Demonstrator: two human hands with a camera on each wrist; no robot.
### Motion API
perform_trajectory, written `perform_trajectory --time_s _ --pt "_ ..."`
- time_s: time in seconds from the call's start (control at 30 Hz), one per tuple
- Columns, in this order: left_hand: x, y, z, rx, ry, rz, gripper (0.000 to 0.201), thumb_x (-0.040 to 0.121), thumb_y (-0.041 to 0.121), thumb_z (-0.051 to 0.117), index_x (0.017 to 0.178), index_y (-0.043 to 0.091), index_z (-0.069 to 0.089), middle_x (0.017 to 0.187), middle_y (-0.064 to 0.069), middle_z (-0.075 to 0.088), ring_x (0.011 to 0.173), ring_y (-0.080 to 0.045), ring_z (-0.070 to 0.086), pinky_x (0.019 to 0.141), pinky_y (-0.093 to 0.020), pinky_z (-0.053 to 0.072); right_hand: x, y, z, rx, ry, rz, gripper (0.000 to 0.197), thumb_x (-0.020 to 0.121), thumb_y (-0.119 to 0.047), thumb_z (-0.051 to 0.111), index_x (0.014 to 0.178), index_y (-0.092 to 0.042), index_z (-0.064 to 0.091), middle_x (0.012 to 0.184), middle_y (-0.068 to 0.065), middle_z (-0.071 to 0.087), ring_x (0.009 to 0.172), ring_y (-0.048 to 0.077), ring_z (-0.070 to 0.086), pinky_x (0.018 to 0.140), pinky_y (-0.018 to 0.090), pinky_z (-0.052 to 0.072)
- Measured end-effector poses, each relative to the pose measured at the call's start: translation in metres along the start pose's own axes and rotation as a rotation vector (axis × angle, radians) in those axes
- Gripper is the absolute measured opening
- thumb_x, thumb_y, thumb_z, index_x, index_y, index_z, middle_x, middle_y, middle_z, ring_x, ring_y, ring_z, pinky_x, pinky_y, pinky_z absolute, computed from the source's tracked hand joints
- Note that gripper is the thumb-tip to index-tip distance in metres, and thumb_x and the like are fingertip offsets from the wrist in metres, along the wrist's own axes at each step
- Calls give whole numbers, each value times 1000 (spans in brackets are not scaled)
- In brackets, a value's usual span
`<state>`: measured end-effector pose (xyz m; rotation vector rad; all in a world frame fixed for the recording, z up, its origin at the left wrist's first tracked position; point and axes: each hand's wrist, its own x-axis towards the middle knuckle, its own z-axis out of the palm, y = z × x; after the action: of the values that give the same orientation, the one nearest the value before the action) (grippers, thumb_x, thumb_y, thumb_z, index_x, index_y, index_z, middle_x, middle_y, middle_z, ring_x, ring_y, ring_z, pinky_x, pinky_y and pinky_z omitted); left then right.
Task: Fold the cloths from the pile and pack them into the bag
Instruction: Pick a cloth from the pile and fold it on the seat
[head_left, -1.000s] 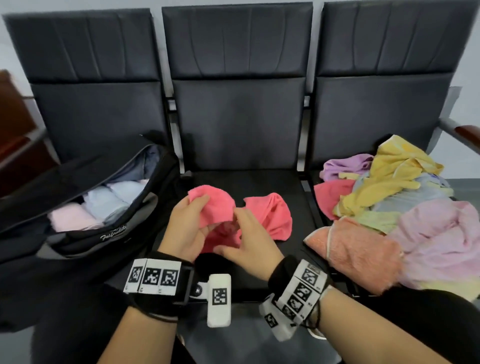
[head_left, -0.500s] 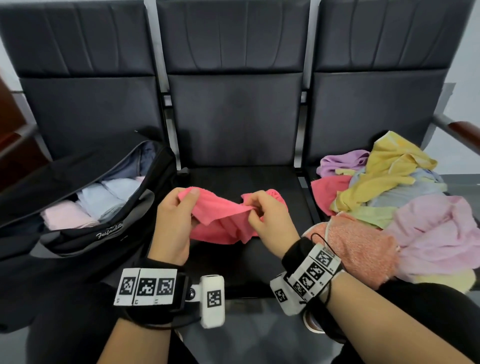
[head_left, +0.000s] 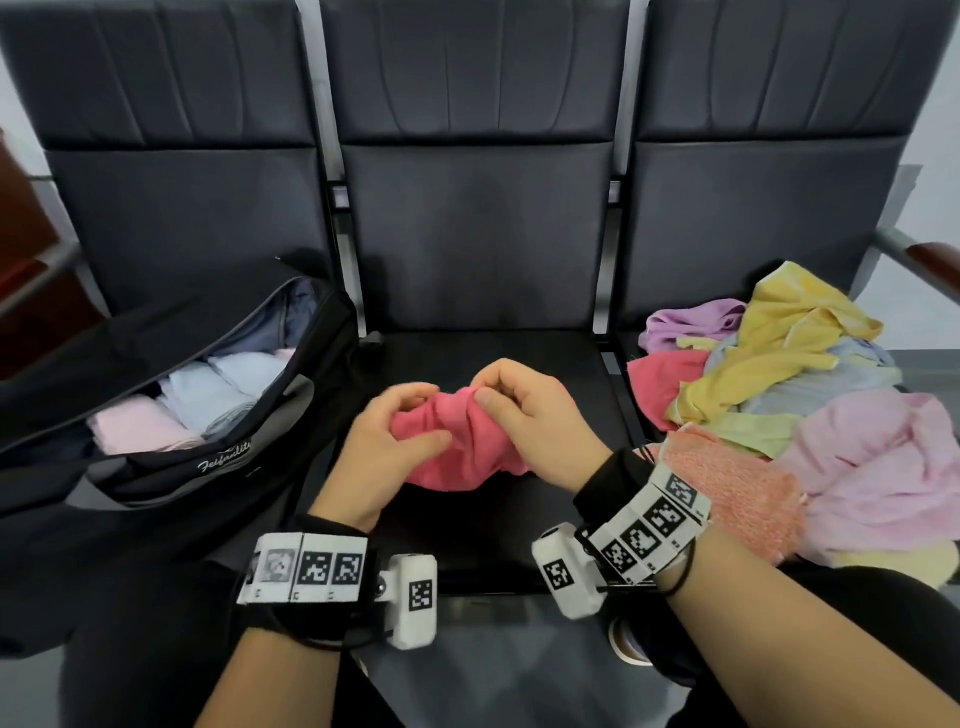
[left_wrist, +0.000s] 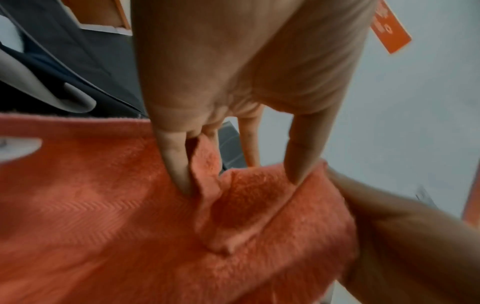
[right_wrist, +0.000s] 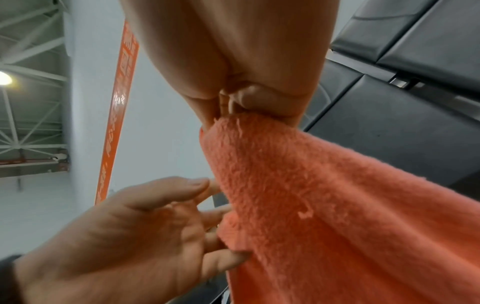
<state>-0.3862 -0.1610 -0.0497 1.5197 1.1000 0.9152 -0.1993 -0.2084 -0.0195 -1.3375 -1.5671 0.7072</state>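
Note:
A coral-pink cloth (head_left: 462, 452) hangs bunched over the middle seat, held between both hands. My left hand (head_left: 426, 415) pinches a fold of it on the left; the left wrist view shows that fold of the cloth (left_wrist: 130, 216) caught between the fingers of the left hand (left_wrist: 197, 158). My right hand (head_left: 483, 392) pinches the top edge, thumb against fingers, as the right wrist view shows on the cloth (right_wrist: 337, 205) under the right hand (right_wrist: 223, 111). The black bag (head_left: 218, 462) lies open on the left seat. The cloth pile (head_left: 789, 374) lies on the right seat.
Folded pale pink and pale blue cloths (head_left: 197, 395) lie inside the bag. An orange textured cloth (head_left: 727, 483) hangs over the pile's front edge near my right wrist. The dark middle seat (head_left: 493, 353) lies under the hands. A wooden armrest (head_left: 930, 260) sticks out at far right.
The hands have drawn close together. The pink cloth, stretched between them half a second ago, is now bunched up, and the right hand has risen a little.

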Motion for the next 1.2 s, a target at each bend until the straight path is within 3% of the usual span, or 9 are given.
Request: perform_trajectory --time_s 0.1,0.23,0.33,0.47,0.6,0.7,0.9,1.03,1.2 --pt "-6 0 14 87 -96 76 38 66 19 75 101 34 72 117 2 65 105 -11 67 93 -31 53 -4 -1 5 44 -100 14 10 98 -7 55 93 -8 63 64 -20 62 56 -5 59 52 6 40" --pt "-3 -8 19 279 -70 192 23 78 2 66 86 22 72 97 8 66 88 -7 65 79 -23 50 -8 2 3 10 -136 6 9 98 -8 57 96 -5 66 70 -14 61 57 -6 59 53 6 41" --pt "-1 -12 20 388 30 219 28 78 -2 60 75 25 66 80 10 64 78 -6 60 71 -20 44 -9 6 0 -24 -125 20 7 97 -11 59 96 -10 65 70 -13 60 58 -3 58 52 8 41" --pt "-3 -7 14 411 220 249 19 77 8 50 71 21 63 65 9 62 66 -8 59 64 -31 47 -13 17 3 -40 -183 2 6 94 -11 63 93 -17 63 67 -12 57 54 0 54 54 10 40" --pt "-2 6 -1 335 332 337 24 79 6 44 74 21 62 69 10 64 69 -3 59 64 -18 42 -24 40 11 -172 -336 -8 21 90 -16 67 76 -27 57 64 -16 51 61 1 47 62 17 38" --pt "2 17 -21 266 471 328 24 80 10 41 78 22 62 74 12 65 70 -2 58 67 -21 43 -30 61 7 -296 -333 30 42 90 -18 69 59 -31 43 54 -12 44 55 1 43 56 18 29" --pt "11 20 -73 243 769 296 24 83 10 41 98 20 57 89 6 59 86 -6 52 81 -12 40 -27 90 -42 -530 -87 172 20 87 -24 72 70 -22 63 61 -9 56 61 11 53 64 31 43" --pt "19 -1 -88 569 604 79 17 92 13 51 98 15 66 91 -4 65 87 -23 56 83 -35 42 -18 84 -66 -384 181 182 11 89 -19 69 79 -17 68 69 -3 66 68 16 62 70 34 50" --pt "24 -18 -65 670 302 16 14 91 15 66 93 9 78 88 -12 75 90 -32 68 81 -37 50 -1 57 -61 -209 194 71 19 95 -24 63 77 -20 67 66 -10 64 63 3 57 64 24 45"
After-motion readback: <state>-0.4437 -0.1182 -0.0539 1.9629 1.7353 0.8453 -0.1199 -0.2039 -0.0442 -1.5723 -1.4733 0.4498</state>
